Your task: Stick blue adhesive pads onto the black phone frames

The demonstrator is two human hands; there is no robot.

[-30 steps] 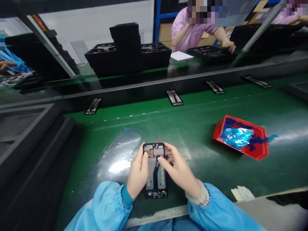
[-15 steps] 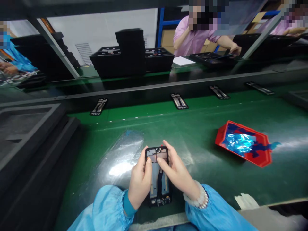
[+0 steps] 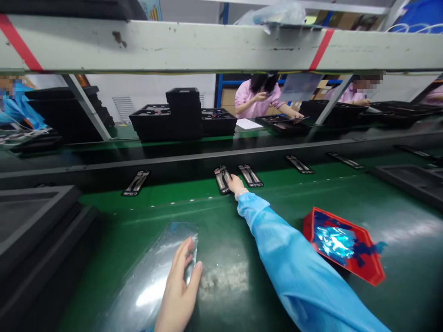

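At the far side of the green bench, my right hand [image 3: 236, 184] grips the near right edge of a phone with its back off [image 3: 220, 178], its inner parts facing up. Just right of it lies a similar open phone [image 3: 251, 175], apart from the one I hold. My left hand [image 3: 180, 281] hovers low in the view, fingers spread and holding nothing. Below and beside that hand is a clear plastic sheet [image 3: 157, 258] on the bench top. Part of the held phone's edge is covered by my right fingers.
More open phones, one at left [image 3: 136, 183] and several at right, line the strip. A red bin [image 3: 375, 276] holds shiny blue film. Black trays [image 3: 38, 203] are stacked at left; another tray [image 3: 408, 184] sits right. A co-worker in pink [image 3: 258, 99] works opposite.
The phone was between both hands near my body; my right hand has carried it forward to the far strip. My left hand has let go and moved left. The view has tilted up.
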